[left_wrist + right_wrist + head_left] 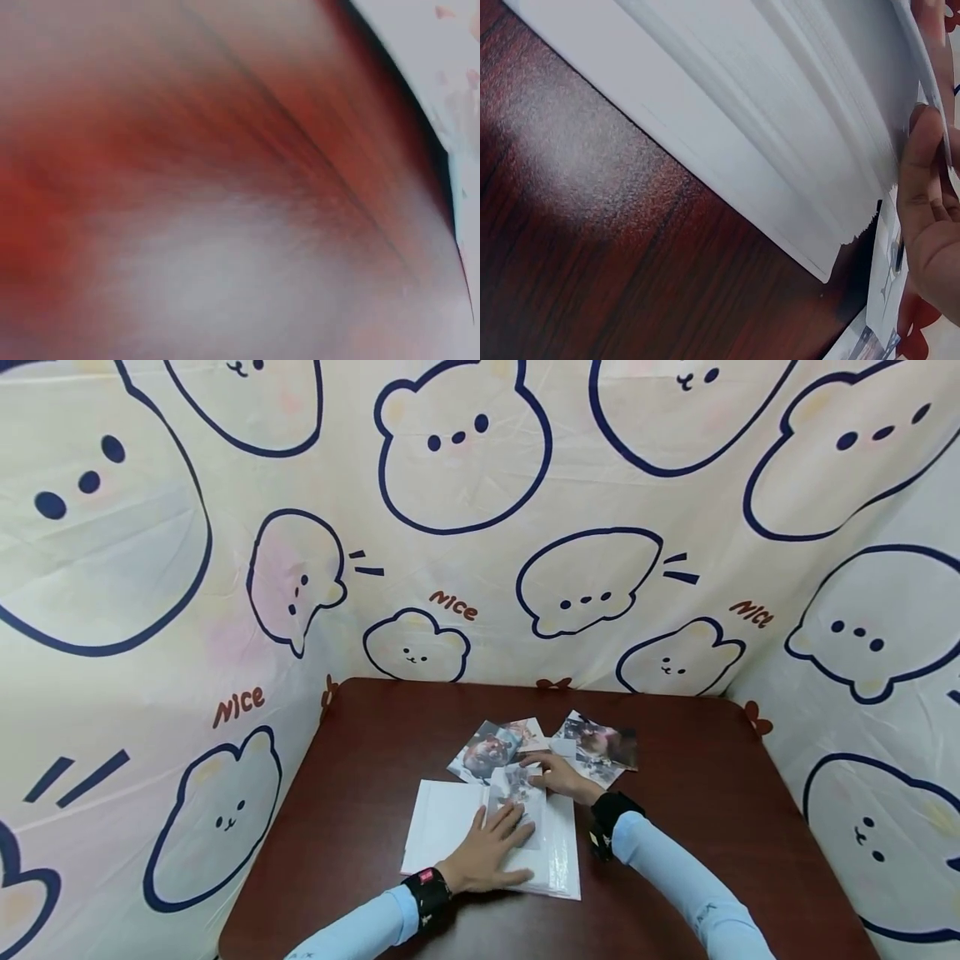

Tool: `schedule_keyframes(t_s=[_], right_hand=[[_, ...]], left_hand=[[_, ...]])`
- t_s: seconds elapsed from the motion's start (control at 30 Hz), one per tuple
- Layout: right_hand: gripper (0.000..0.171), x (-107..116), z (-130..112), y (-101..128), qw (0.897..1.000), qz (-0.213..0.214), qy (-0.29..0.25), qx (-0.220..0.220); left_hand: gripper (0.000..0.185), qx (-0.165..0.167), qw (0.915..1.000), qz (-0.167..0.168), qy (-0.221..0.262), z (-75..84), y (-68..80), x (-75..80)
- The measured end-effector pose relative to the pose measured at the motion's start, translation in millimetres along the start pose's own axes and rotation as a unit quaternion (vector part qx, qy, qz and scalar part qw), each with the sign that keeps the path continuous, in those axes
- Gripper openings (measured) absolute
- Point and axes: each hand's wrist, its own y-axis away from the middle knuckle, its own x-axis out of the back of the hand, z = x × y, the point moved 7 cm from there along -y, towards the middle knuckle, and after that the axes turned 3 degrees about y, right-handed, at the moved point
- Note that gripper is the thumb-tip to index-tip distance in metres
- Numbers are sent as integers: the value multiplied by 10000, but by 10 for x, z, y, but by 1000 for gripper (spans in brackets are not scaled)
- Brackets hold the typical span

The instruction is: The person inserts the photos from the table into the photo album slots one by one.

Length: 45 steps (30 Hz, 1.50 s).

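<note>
**Both hands on the open album**

The white album (450, 835) lies open on the dark table (360, 760). The left hand (491, 852) rests flat, fingers straight, on a photo (517, 806) over its right page. The right hand (558, 774) pinches that photo's far edge. Two more photos (491, 747) lie just beyond the album.

Left wrist view — all blur, reddish-brown smear, nothing readable. Left hand (487, 856) covers part of album (442, 835) and photo (517, 802) under fingers. Right hand (562, 777) cut by right wrist view's edge — only fingers (930, 217) show. Loose photos (596, 747) too small, subjects unclear.
</note>
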Motion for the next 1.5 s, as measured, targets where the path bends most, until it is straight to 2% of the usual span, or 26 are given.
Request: schedule_keyframes(t_s=[0.1,0.17,0.4,0.67,0.93,1.03,1.13,1.23,1.3,1.33,1.43,1.5], right_hand=[[33,7,-2,23,10000,-6,-57,-45],[33,16,-2,37,9998,-11,-141,-129],[29,-4,-16,51,9992,-220,-332,-86],[26,-143,12,101,9961,-721,-515,-3],[18,-164,22,69,9962,-681,-420,337],[17,-160,31,63,9966,-639,-416,325],[17,-156,25,72,9975,-556,-371,246],[23,-166,-30,111,9983,-413,-389,143],[31,-171,-156,173,9972,-325,-678,36],[38,-180,-203,194,9954,-313,-908,-6],[51,-234,-383,234,9859,-383,-1628,-23],[53,-321,-514,231,9820,-559,-1795,193]], left_hand=[[82,-301,9995,-138,11,83,96,31],[82,-404,9991,-84,-58,112,139,41],[71,-337,9982,327,-378,90,158,44],[77,-418,9967,396,-581,136,166,24],[77,-593,9953,402,-655,168,173,-21],[78,-603,9953,316,-692,170,172,-31],[83,-438,9982,179,-358,163,167,-35],[84,52,9979,-124,630,154,180,16],[79,437,9885,-30,1446,140,193,108],[74,656,9793,40,1914,125,197,172],[60,1162,9426,408,3105,-1,187,368],[56,1497,9118,614,3774,-145,167,512]])
